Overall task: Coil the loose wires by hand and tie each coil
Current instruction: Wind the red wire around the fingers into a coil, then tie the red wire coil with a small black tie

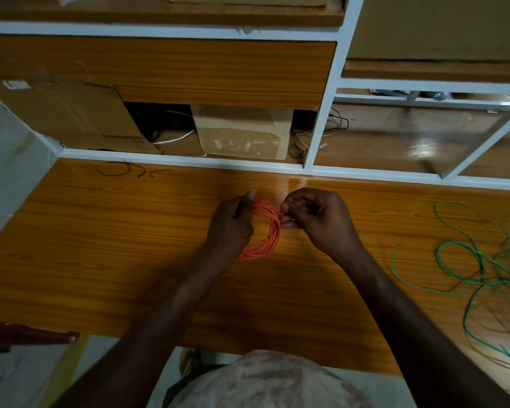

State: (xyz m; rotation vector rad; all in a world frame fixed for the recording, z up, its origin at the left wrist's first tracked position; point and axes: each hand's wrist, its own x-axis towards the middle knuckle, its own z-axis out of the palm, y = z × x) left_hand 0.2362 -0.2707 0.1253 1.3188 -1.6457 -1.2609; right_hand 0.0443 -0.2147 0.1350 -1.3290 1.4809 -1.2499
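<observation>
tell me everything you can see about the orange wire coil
The orange wire coil is thin, smooth, plastic-looking wire wound into several round loops. It sits over the middle of the wooden table, its lower loops near or on the surface. The left hand grips its left side, and the right hand pinches a strand at its upper right. Whether it is tied yet cannot be told.

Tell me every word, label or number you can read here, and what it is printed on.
No text can be read for certain.
Large cardboard box on the left of the shelf: dark print along its lower edge and a small blue mark at its top corner, both too blurred to read.
Taped cardboard box in the middle: no print visible.
</observation>
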